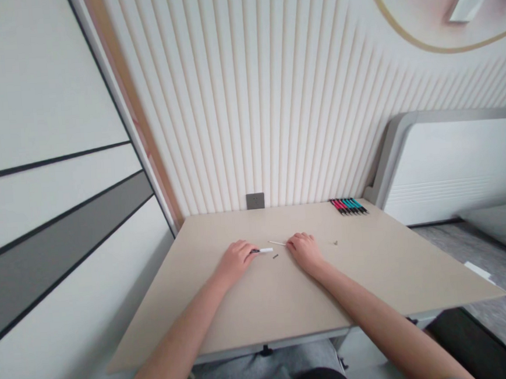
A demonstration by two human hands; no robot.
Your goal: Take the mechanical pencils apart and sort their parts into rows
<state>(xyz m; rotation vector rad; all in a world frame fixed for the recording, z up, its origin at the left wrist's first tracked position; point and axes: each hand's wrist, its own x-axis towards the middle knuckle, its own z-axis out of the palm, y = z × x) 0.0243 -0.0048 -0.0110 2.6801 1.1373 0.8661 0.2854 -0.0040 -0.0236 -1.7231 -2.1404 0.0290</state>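
My left hand (237,257) rests low over the table with its fingers closed around a pen barrel (265,250). The barrel's white part points right, and a dark part shows by the fingertips. Across from it, my right hand (304,250) pinches the end of a thin white pen refill (277,243), whose other end points left. Between the hands, a small dark spring-like piece (275,256) lies on the tabletop. To the right of my right hand sits a tiny brownish part (335,242), too small to make out.
A row of several red and teal pens (349,206) lies at the back right of the beige table (271,305). Behind it rises a ribbed wall with a dark socket (255,201). A white cabinet (63,228) stands left, a bed headboard (448,162) right.
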